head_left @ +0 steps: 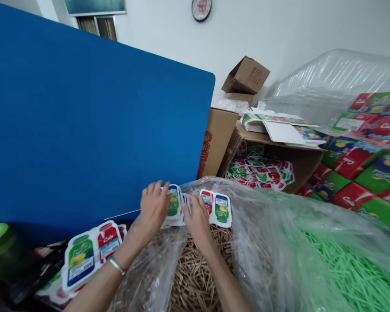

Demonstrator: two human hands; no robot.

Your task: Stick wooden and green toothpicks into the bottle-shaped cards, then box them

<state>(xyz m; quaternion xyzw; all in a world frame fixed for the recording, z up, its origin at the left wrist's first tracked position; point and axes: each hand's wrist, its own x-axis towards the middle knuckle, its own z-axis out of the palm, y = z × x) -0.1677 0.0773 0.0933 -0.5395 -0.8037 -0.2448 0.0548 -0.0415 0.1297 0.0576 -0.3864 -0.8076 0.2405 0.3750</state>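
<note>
My left hand [154,207] is closed over the left side of a small stack of glossy printed cards [174,203] with white rims and green, blue and lemon artwork. My right hand [196,216] is closed at the left edge of another printed card [222,210], with a red panel and a green-blue one; its fingertips are partly hidden. Both hands are above an open clear plastic bag of thin brown sticks [198,273]. More two-panel cards [81,260] lie in a pile at lower left, beside my left forearm.
A tall blue panel [100,108] rises at left. Behind the bag, an open carton [307,167] holds many cards [261,173], with folded printed cardboard [286,128] on top. Green sticks [347,268] in plastic are at lower right. Cola-printed boxes [354,169] are stacked at right.
</note>
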